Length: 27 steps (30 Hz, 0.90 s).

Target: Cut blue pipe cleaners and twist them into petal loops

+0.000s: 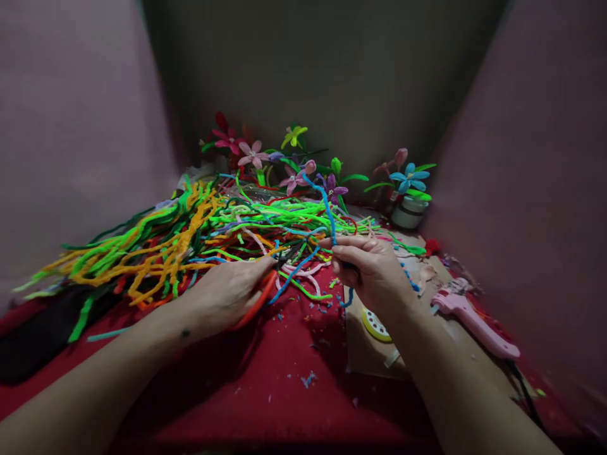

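My right hand (374,272) is closed in a pinch on a blue pipe cleaner (327,212) that rises from my fingers and curls out again below them. My left hand (227,294) is wrapped round a tool with orange-red handles (258,302), probably scissors; its dark tip points at the blue strand near my right fingers. Both hands hover over a red cloth (284,379), just in front of a big heap of loose pipe cleaners (190,234) in green, yellow, orange and other colours.
Finished pipe-cleaner flowers (289,164) stand along the back wall, and a blue one in a small white pot (408,212). A pink glue gun (469,319) lies at the right on brown cardboard (365,360), beside a yellow tape roll (375,325). Trimmings litter the cloth.
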{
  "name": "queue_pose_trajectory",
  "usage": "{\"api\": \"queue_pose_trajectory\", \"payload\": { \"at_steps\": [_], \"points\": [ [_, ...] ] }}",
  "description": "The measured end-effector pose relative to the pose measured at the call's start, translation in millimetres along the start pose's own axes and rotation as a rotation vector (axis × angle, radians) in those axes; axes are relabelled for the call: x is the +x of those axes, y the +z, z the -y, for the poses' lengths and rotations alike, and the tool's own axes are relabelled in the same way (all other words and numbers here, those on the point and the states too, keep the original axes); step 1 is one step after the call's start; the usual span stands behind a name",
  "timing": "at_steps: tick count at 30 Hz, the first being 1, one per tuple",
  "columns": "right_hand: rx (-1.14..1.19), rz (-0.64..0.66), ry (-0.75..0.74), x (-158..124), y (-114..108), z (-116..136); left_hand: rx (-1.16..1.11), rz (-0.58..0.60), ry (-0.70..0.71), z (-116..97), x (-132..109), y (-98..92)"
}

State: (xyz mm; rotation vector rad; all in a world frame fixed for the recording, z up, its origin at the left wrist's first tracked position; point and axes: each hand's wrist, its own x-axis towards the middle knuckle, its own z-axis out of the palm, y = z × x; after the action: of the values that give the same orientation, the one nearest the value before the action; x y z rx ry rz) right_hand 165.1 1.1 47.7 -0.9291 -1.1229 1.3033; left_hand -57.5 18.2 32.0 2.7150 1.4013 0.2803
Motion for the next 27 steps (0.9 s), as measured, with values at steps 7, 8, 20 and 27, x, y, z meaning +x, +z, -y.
{"api": "queue_pose_trajectory", "payload": {
  "at_steps": [7, 8, 20, 27],
  "points": [
    [-0.021, -0.018, 0.028, 3.2, 2.1, -7.7, 0.126, -0.212, 0.065, -3.5, 2.9, 6.7],
    [-0.032, -0.02, 0.031, 3.0, 2.7, -8.3, 0.158, -0.215, 0.07, -5.7, 2.9, 7.4],
    [-0.13, 0.056, 0.022, 0.0, 4.6, -12.3, 0.347, -0.255, 0.15, -10.0, 3.1, 14.2],
    [-0.122, 0.077, 0.022, -0.4, 3.8, -13.2, 0.394, -0.252, 0.156, -14.8, -1.0, 10.6]
  ]
}}
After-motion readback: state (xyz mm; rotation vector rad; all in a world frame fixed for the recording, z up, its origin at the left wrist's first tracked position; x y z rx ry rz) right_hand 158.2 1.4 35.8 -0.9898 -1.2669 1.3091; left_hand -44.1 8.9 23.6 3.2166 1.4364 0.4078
